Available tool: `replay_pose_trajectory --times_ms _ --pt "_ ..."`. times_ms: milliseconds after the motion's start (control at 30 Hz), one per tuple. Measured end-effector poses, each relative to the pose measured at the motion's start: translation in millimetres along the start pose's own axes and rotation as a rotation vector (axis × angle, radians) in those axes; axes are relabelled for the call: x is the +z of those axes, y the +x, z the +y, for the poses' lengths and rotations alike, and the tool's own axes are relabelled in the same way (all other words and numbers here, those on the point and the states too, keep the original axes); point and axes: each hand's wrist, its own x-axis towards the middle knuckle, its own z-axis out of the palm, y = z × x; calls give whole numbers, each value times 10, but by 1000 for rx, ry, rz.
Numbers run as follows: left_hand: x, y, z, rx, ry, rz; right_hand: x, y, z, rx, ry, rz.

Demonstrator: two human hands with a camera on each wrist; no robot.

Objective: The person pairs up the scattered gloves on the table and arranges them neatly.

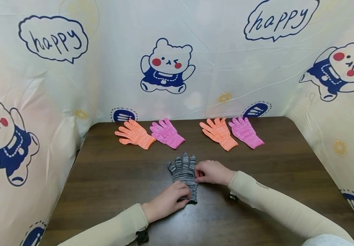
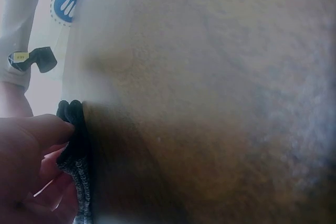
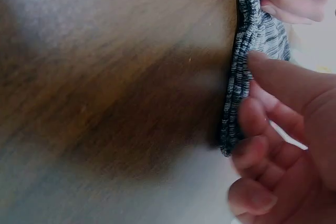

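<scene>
A grey-and-black marled knit glove (image 1: 183,171) lies on the table with its fingers pointing away from me. My left hand (image 1: 168,201) rests over its lower part, thumb and curled fingers gripping the black-edged cuff (image 2: 79,137). At the glove's right side my right hand (image 1: 212,172) pinches the edge, with the thumb (image 3: 273,69) on the knit and the other fingers curled next to it. Layered fabric shows along this edge in the right wrist view. The left hand hides part of the palm area.
Along the table's far edge lie an orange glove (image 1: 135,134) and a pink glove (image 1: 167,133) at left, with another orange glove (image 1: 219,133) and pink glove (image 1: 246,132) at right. A printed curtain (image 1: 115,82) surrounds the brown table (image 1: 109,184).
</scene>
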Motion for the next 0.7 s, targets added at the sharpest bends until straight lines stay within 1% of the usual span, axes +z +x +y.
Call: replay_pose_trajectory --times_ms 100,167,300,367,400,433,467,533,667,700 --pt "1 2 -10 8 2 7 0 5 -5 -28 29 29" --pt "28 -2 -48 33 -4 26 19 5 3 -52 75 51" --pt "207 -18 -267 115 -1 70 81 -12 -16 -81 110 104" --pt "223 -21 -285 128 -3 83 110 -23 -33 -86 98 143" --pt "221 -21 -280 124 -6 83 119 -28 -44 -88 93 164" --pt "178 -21 -232 117 -13 81 127 -32 -52 -86 88 183" --pt "158 -17 -218 129 -3 81 133 -35 -60 -87 81 199" --pt "69 -16 -111 110 -14 75 144 -38 -73 -87 72 215" --pt "26 -11 -65 99 4 61 175 -43 -84 -87 46 199" --pt "9 -13 -38 78 -3 50 190 -44 -80 -86 38 191"
